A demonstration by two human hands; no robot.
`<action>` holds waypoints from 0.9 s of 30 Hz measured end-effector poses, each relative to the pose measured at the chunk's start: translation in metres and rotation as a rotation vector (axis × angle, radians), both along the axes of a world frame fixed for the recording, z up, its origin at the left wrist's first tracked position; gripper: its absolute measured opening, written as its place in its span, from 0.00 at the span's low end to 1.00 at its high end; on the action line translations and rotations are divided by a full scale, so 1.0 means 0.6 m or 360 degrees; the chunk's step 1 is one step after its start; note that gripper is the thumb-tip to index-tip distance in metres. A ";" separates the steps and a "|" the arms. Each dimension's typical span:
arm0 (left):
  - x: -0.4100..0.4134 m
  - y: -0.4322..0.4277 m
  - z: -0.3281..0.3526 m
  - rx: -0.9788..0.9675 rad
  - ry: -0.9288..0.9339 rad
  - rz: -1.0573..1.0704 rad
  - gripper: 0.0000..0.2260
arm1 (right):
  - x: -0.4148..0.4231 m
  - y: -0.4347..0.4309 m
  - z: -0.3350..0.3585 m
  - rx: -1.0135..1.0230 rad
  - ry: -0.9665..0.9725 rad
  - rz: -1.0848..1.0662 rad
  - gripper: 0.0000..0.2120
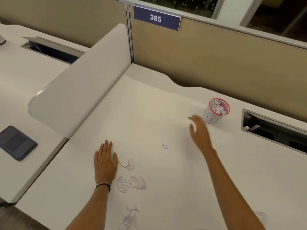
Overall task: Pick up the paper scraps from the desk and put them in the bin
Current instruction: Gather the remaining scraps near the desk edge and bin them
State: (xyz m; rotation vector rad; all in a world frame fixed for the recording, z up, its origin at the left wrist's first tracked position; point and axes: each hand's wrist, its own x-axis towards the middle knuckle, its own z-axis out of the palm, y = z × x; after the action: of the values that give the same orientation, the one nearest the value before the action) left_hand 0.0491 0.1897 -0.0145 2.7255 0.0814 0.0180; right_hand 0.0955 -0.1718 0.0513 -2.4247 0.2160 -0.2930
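White desk (149,105): fills the middle, runs from near left to far right. Tan panel (216,60): stands along the far edge, carries a blue sign (157,18) reading 385. White divider (86,83): rises on the left, rounded at the near end, shuts off a second desk (25,77). Open cable slot (274,128): sunk in the desk at far right. Dark tablet (16,142): lies flat on the second desk, near left.

Left hand (105,161): lies palm down on the desk, left of centre, fingers straight and close together, holding nothing; black band (103,186) round the wrist. Right hand (200,130): hangs above the desk just near-left of the bin, fingers loosely spread, empty, slightly blurred.

Bin (216,112): small, white-wrapped with a pink rim, stands upright at far right on the desk, between right hand and cable slot, filled to the rim with crumpled paper.

Scraps, all on the desk: printed cluster (130,182) just right of the left wrist; crumpled pair (128,164) just beside the left thumb; strips (130,214) at the near edge; small scrap (164,146) alone between the hands, well apart from the bin. Faint pale shape by the right forearm, near right: cannot tell whether paper.
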 end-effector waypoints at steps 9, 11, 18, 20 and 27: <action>-0.002 -0.003 0.006 -0.0013 -0.0022 -0.0005 0.28 | -0.130 0.212 -0.089 -0.0060 0.0442 0.0714 0.21; -0.002 -0.002 0.007 -0.0013 -0.0025 -0.0004 0.29 | -0.151 0.239 -0.089 -0.0055 0.0452 0.0887 0.22; -0.002 -0.002 0.002 -0.0012 -0.0013 0.0004 0.25 | -0.181 0.256 -0.092 -0.0245 0.0389 0.1379 0.20; -0.002 -0.001 0.001 -0.0012 -0.0017 0.0003 0.25 | -0.179 0.243 -0.093 -0.0231 0.0392 0.1385 0.18; -0.003 -0.001 0.002 -0.0039 -0.0030 0.0002 0.25 | -0.174 0.170 -0.091 -0.0394 0.0304 0.1120 0.11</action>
State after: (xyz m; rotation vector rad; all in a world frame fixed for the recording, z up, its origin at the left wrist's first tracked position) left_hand 0.0470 0.1891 -0.0135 2.7004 0.0774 0.0428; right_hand -0.0092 -0.0699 -0.0031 -2.5903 -0.6174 0.2432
